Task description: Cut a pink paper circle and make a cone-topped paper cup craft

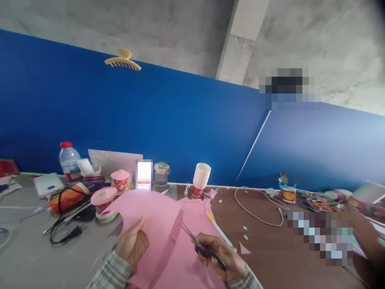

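Observation:
A large sheet of pink paper (156, 214) with a cut, uneven outline spreads in front of me, crossed by a darker slanting band. My left hand (132, 243) is at the sheet's left side with its fingers curled in, closed on the paper near its edge; the exact grip is partly hidden. In my right hand (221, 257) is a pair of dark-handled scissors (189, 232), blades close together and pointing up-left over the paper. A white marker with a yellow end (221, 230) lies along the sheet's right edge.
Pink-topped paper cups (104, 197), a bottle (69, 160) and black cable (60, 200) crowd the left. Behind the sheet stand a glass jar (161, 176) and white cup (201, 176). Paper scraps (244, 249) and white cable (255, 218) lie right. Another person's arm (368, 237) is far right.

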`<state>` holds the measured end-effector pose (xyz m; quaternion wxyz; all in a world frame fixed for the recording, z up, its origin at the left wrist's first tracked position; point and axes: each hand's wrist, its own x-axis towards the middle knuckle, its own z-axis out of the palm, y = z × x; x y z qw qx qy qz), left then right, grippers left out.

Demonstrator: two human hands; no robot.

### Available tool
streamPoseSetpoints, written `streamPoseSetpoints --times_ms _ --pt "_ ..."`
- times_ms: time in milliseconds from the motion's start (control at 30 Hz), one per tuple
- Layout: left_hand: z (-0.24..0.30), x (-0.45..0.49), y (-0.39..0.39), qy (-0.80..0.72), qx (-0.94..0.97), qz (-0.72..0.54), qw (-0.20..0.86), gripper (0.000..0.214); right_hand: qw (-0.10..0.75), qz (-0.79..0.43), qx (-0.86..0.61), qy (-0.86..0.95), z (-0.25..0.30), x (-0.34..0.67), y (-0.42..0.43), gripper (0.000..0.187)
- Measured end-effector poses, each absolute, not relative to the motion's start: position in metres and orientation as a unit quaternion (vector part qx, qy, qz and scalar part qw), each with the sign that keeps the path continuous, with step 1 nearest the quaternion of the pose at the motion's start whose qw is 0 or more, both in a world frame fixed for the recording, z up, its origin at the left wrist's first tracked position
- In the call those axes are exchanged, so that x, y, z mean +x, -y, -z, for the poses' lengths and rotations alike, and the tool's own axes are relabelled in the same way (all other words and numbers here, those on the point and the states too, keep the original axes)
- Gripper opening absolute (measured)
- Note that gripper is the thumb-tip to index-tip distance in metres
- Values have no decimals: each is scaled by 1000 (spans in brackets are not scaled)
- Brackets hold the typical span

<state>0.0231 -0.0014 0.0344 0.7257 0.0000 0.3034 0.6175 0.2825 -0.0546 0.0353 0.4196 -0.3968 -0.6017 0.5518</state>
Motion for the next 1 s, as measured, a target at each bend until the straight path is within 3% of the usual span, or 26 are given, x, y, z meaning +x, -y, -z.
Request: streamPoseSetpoints --times_ms 100,200,400,700,1000 --pt "-32 21 3 -313 3 -615 724 21 246 -589 -384 667 -45 295 52 30" --pt "-33 21 4 -323 2 -613 721 22 195 -561 -369 715 -49 298 51 33" --pt "-34 27 8 -311 7 -602 735 20 178 -534 -379 735 -51 287 54 38" --pt "-36 24 9 -276 4 -584 763 26 188 -498 -413 739 -55 295 53 31" --pt "-37 40 17 -294 21 -574 764 23 187 -549 -377 722 -47 284 49 35"
